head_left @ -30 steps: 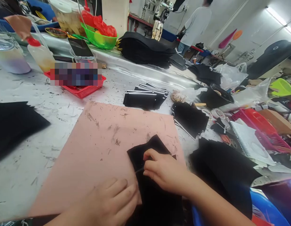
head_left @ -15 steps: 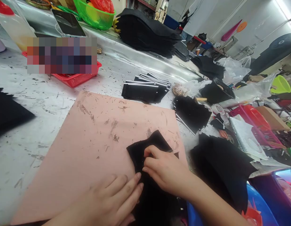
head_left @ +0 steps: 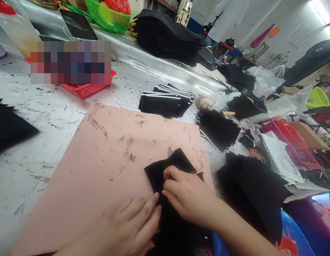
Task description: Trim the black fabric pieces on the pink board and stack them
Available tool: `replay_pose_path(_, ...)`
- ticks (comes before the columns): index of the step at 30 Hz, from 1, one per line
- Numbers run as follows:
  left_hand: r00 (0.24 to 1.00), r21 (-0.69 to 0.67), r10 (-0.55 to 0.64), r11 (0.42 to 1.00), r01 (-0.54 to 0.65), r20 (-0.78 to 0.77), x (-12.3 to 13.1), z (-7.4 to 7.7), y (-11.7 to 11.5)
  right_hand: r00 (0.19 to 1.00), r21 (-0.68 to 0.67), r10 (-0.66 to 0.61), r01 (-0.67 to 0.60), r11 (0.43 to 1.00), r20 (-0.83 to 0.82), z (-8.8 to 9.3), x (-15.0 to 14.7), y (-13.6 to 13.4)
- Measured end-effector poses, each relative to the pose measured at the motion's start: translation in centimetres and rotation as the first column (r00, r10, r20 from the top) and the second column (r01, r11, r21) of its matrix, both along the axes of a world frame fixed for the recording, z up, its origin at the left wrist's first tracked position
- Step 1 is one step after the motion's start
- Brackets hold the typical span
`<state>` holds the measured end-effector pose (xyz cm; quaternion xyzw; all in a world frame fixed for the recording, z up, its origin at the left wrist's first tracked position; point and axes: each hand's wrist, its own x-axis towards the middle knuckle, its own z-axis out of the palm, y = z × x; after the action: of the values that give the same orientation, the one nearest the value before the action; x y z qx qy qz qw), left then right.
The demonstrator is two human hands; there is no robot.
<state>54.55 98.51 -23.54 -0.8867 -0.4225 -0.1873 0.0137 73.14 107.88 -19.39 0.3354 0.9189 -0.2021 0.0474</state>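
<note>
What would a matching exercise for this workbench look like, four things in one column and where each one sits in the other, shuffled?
Things:
1. black fabric piece
2. green bowl
3. red basket
4. spiral notebook

Places:
A. at the far edge of the table, top left, holding something red
B. on the right side, beyond the pink mat
C. on the pink mat, touched by the left hand and the right hand
D. left of the stack of black cards

Pairs: 1-C, 2-A, 3-D, 4-B
</note>
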Motion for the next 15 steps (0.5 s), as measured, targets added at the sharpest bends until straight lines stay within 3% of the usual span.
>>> replay_pose_path(8,0.996,-0.049,0.052,0.997,-0.056,-0.077,0.6,0.3,0.0,0.997,0.069,0.000,-0.005,0.998,0.082,0.7,0.0,-0.1)
replay_pose_path(15,0.999,0.047,0.026,0.999,-0.025,-0.028,1.2,-0.8,0.2,0.983,0.076,-0.156,0.149,0.986,0.099,1.7,2.4,1.3)
